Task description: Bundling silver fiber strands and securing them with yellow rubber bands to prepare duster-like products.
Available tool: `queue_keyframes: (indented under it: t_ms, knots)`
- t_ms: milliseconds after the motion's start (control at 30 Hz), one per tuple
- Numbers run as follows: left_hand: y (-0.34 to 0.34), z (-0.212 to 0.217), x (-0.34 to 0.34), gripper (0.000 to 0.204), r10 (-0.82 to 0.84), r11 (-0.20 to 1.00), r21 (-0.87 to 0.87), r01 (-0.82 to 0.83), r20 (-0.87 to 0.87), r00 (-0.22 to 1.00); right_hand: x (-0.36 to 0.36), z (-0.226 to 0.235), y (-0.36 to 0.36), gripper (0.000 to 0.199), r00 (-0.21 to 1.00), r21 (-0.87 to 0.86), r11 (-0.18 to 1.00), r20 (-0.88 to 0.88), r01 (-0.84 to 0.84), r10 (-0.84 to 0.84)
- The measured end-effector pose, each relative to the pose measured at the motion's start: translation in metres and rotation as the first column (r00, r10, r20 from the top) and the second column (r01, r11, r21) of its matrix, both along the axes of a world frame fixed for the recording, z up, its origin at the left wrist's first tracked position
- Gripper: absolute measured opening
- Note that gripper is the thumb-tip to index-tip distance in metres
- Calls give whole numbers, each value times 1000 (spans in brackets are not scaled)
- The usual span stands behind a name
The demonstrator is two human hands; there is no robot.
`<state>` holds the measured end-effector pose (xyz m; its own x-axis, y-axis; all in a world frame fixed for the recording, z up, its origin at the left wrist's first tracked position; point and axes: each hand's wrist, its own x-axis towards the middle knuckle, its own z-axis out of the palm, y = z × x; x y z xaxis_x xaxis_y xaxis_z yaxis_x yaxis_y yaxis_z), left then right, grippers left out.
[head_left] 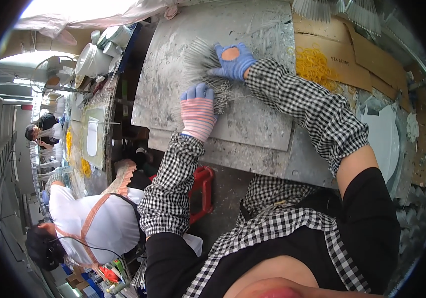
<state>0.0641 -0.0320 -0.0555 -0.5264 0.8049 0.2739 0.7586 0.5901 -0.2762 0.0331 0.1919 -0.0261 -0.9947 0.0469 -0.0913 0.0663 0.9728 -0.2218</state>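
A loose bundle of thin metal wires lies fanned out on a worn grey board. Several small twisted or looped ends cluster at its near side. My right hand, in a blue glove with a round opening on its back, rests over the right side of the bundle, fingers spread. Closer to me, my left hand wears a pink-and-blue striped glove. Its fingers curl down over the wires' near part; the fingertips' undersides are hidden. Checked sleeves cover both forearms.
Yellow rubber-band-like loops lie on cardboard at the right. More thin wires hang over the far right edge. A red stool stands below the board. To the left, a person in white sits by another worktable.
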Motion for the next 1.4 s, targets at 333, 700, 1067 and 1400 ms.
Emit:
queue_keyframes:
  t_ms: [333,700,1067,1400]
  knots:
    - [8,2,9,63,125,975,-194,-110,68,990,27,16,-46,123,990,-75,988,-28,136,-139]
    - [-15,36,45,71,251,921,-363,-144,266,931,-2,-9,-17,112,999,-22,999,8,34,-34]
    - [-22,15,48,39,87,938,-345,-33,140,986,48,-3,-68,112,999,39,999,24,25,-26]
    - [-30,45,66,34,160,970,-229,-83,341,926,37,-4,-8,116,977,-169,983,-211,-77,41]
